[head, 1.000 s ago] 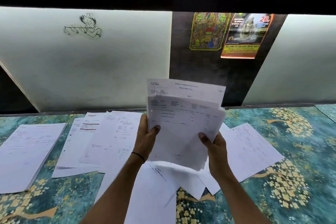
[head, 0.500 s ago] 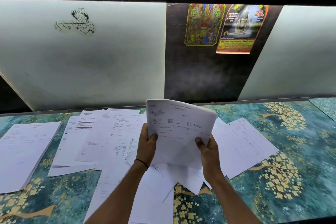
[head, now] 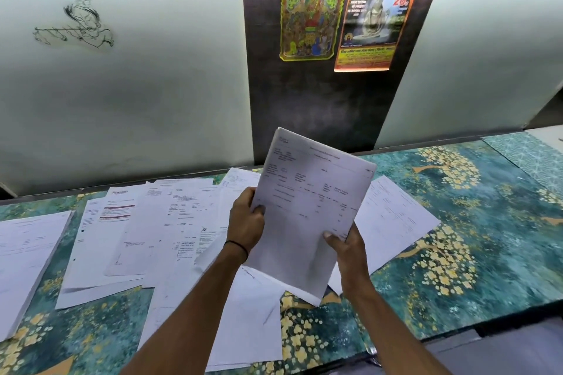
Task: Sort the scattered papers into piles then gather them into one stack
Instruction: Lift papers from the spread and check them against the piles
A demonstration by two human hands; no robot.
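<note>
The teal, gold-flowered bench [head: 487,222] carries a wide spread of loose printed sheets [head: 158,222] left of centre, a thick squared pile [head: 27,253] at the far left, and a few more sheets [head: 393,216] on the right. Above them, lifted clear of the bench, a sheaf of papers [head: 307,216] stands nearly upright between both hands, its long axis running from the person up and away, its top leaning slightly right. The left hand [head: 246,222] pinches its left edge about midway; the right hand [head: 347,250] grips the right edge lower down. The thick pile lies well off to the left-hand side, the few sheets just behind the right hand. Print on the papers is too blurred to read. On the wall, a calendar poster [head: 374,24] shows a red "20".
</note>
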